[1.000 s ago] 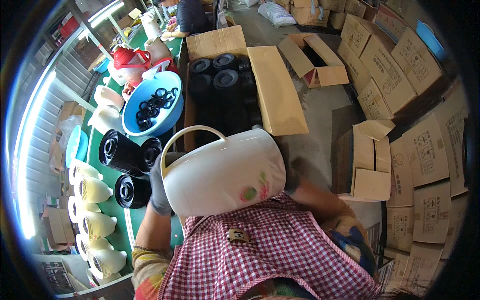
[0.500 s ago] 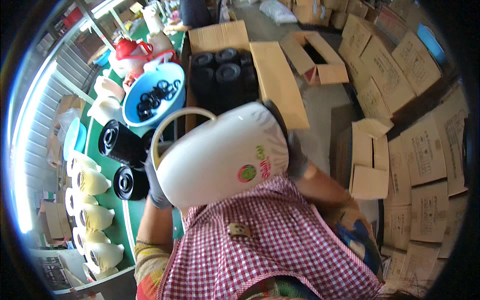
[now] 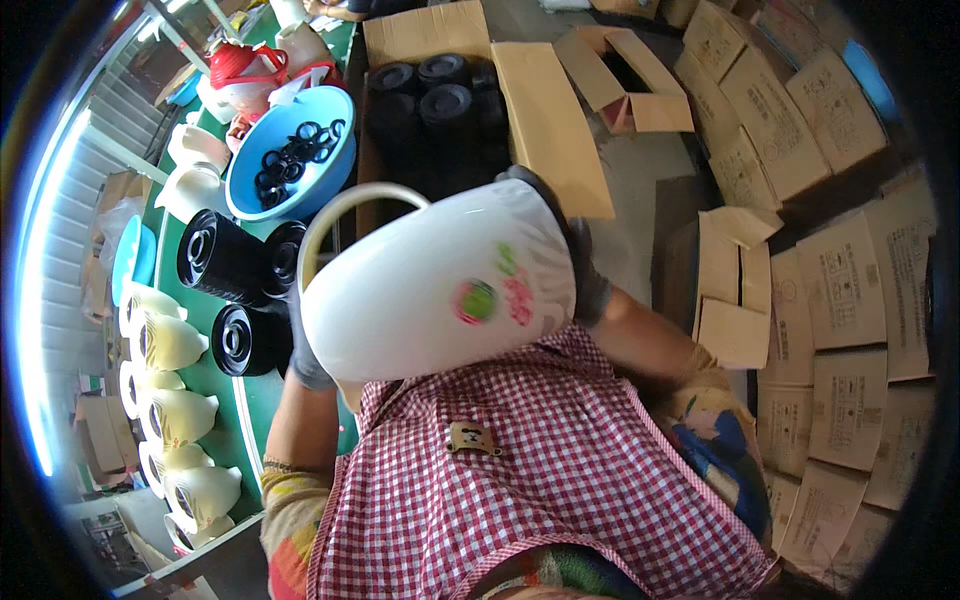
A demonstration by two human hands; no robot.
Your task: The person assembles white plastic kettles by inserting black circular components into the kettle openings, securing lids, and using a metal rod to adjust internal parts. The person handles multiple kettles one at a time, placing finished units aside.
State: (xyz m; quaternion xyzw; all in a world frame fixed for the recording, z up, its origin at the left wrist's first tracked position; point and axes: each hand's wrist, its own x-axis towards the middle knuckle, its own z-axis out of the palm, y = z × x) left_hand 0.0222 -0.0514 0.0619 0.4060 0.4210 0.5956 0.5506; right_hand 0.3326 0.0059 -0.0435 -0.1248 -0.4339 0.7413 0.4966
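Note:
A white thermos jug body (image 3: 430,290), printed with flowers and fitted with a cream handle (image 3: 345,215), lies on its side in front of my chest. My left hand (image 3: 309,350), in a dark glove, holds its left end; the fingers are partly hidden behind it. At the other end my right hand (image 3: 588,275), gloved too, wraps round the base from the far side. Just left of the jug are black cylindrical parts with ringed ends (image 3: 235,340) on the green bench. A blue basin (image 3: 335,165) with black rings (image 3: 290,165) stands beyond them.
Several cream jug tops (image 3: 175,415) line the bench's left edge. A red-lidded jug (image 3: 245,75) stands farther back. Ahead, an open carton (image 3: 420,30) holds black cylinders (image 3: 445,105). Stacked cartons (image 3: 850,290) fill the right side, with open cartons (image 3: 735,290) nearer.
The view has shifted a little, so the bench and cartons sit slightly higher and farther left. The jug has turned slightly about its length in both hands.

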